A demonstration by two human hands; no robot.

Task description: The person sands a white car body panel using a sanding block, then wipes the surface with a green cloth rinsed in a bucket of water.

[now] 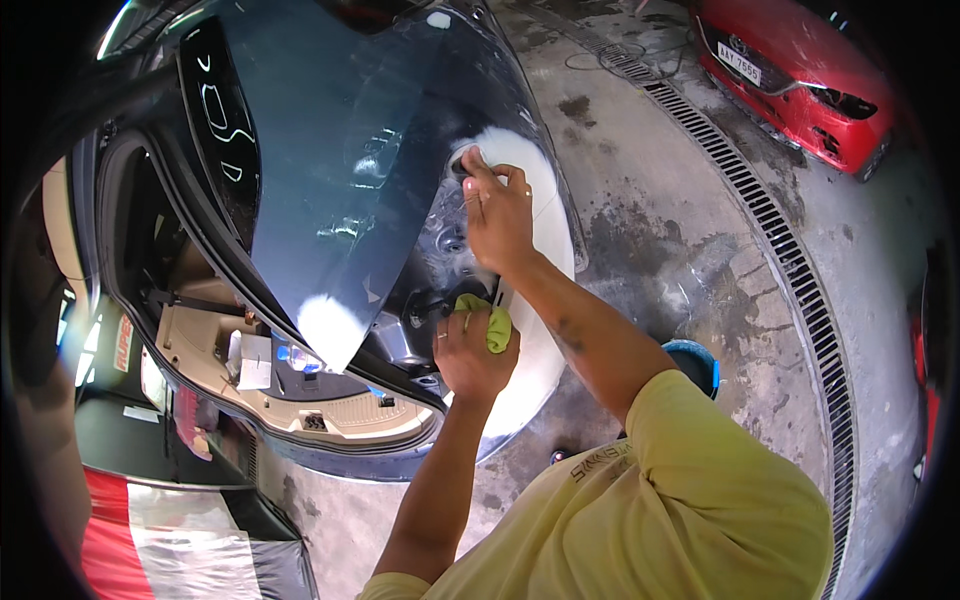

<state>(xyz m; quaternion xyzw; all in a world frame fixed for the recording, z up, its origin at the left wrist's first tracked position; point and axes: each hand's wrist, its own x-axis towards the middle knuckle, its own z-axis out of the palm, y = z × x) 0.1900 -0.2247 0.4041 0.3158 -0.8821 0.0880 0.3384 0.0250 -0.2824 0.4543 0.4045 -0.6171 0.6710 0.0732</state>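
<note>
My left hand (470, 352) is closed around a crumpled yellow-green cloth (497, 328), beside the dark tail-light recess (410, 330) of a dark blue car (345, 120). Further up the same rear corner, my right hand (500, 215) has its fingers bent together against the bodywork. Something small and dark shows at those fingertips, too hidden to name. Under and around both hands the car's rear side panel (540, 350) is coated white, with a cloudy grey, wet-looking area beside my right wrist. Another white patch (332, 328) covers the lower corner of the raised tailgate.
The open trunk (340, 415) has beige trim and holds a clear bottle (298, 357) and papers. A blue-rimmed bucket (697, 362) stands on the stained concrete to my right. Beyond it runs a curved drain grate (770, 230), with a red car (800, 75) at upper right.
</note>
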